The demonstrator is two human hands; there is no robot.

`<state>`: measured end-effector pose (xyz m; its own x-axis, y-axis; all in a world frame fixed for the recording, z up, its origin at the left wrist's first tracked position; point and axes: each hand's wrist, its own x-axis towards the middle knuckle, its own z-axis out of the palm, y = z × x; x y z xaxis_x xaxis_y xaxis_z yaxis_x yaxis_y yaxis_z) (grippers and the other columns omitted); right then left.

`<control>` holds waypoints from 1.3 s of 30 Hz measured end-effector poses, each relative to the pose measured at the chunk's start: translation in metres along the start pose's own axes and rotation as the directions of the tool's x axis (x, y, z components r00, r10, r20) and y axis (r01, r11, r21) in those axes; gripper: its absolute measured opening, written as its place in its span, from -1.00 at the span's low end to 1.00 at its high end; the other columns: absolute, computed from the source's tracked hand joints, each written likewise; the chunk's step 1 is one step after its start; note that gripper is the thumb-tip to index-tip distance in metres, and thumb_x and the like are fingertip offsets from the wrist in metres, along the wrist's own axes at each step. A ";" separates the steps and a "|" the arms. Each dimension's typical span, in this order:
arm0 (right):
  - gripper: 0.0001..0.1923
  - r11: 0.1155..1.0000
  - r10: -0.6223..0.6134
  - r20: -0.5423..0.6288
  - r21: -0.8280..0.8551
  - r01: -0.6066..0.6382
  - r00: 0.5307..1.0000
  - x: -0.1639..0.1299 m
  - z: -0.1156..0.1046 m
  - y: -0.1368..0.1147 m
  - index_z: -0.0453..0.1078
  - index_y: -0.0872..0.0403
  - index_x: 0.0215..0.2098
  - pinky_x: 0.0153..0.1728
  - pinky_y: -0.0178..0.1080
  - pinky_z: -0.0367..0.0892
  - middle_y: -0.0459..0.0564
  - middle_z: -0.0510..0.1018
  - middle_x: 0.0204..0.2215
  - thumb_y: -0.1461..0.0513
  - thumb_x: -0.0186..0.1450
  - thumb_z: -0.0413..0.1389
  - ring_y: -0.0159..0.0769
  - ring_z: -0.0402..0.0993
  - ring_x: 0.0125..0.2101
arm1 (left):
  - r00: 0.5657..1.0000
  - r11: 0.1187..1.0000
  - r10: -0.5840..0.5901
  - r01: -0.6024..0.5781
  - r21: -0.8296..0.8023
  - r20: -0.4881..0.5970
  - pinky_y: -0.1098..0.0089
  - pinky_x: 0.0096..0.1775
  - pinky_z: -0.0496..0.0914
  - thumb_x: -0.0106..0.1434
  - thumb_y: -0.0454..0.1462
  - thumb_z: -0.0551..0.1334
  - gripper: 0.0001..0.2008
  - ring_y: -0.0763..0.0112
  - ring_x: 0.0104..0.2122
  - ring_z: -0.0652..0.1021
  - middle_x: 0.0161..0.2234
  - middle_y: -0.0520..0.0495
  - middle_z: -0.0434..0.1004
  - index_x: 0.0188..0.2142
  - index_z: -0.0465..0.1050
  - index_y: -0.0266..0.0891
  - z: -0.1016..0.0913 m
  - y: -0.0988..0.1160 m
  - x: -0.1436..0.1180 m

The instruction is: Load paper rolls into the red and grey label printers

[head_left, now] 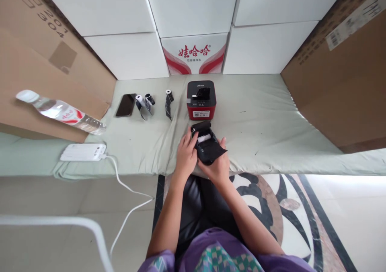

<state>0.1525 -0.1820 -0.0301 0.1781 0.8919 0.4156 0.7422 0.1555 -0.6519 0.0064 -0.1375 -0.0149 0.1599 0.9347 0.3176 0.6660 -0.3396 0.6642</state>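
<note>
Between my hands is a small black portable printer [201, 148], its lid [201, 126] flipped up at the far end. A white roll [204, 138] shows inside its bay, and a dark strip [217, 149] sticks out toward my right thumb. My left hand [185, 154] grips the printer's left side, fingers near the lid hinge. Cupped around the lower right side is my right hand [217, 166], its palm partly hidden by the strip. Just beyond stands a red printer with a black top [201, 100], a dark strip poking from its slot.
Left on the green cloth [241, 139] lie a phone [126, 105], paper rolls [140, 99] with dark strips, and another roll [169, 95]. A water bottle [68, 113] and a white power bank [83, 152] with a cable are farther left. Cardboard boxes [346, 87] and white boxes [256, 49] enclose the surface.
</note>
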 end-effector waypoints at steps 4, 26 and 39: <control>0.12 0.999 -0.026 0.070 0.029 0.025 0.997 0.001 -0.006 0.000 -0.11 0.24 0.49 0.18 0.20 0.44 0.42 0.32 0.34 0.11 0.12 0.31 0.25 0.36 0.30 | 0.990 0.989 -0.130 0.134 0.071 -0.056 0.01 0.34 0.28 0.49 -0.31 -0.04 -0.51 0.08 0.33 0.36 0.40 -0.19 0.30 0.30 0.43 -0.20 -0.008 0.004 0.016; 0.06 0.999 -0.042 0.043 0.013 0.041 0.998 -0.003 0.000 0.003 -0.07 0.19 0.48 0.14 0.20 0.47 0.42 0.34 0.33 0.10 0.14 0.28 0.25 0.38 0.28 | 0.960 0.885 -0.243 0.162 0.437 0.136 -0.39 0.25 0.20 0.14 -0.22 0.45 -0.83 -0.38 0.30 0.30 0.16 -0.39 0.45 -0.25 0.66 -0.17 -0.036 0.057 0.057; 0.24 0.999 -0.036 -0.001 0.016 0.036 0.999 -0.007 0.005 0.005 -0.32 0.11 0.55 0.09 0.20 0.52 0.36 0.37 0.28 0.04 0.14 0.31 0.21 0.46 0.21 | 0.914 0.912 -0.271 0.143 0.385 0.303 -0.48 0.29 0.05 0.13 -0.18 0.46 -0.74 -0.35 0.46 0.06 0.47 -0.22 0.12 -0.15 0.70 -0.07 -0.041 0.040 0.065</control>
<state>0.1519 -0.1850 -0.0395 0.1525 0.8852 0.4396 0.7373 0.1943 -0.6470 0.0130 -0.0944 0.0601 0.1864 0.9779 -0.0943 0.9104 -0.1359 0.3908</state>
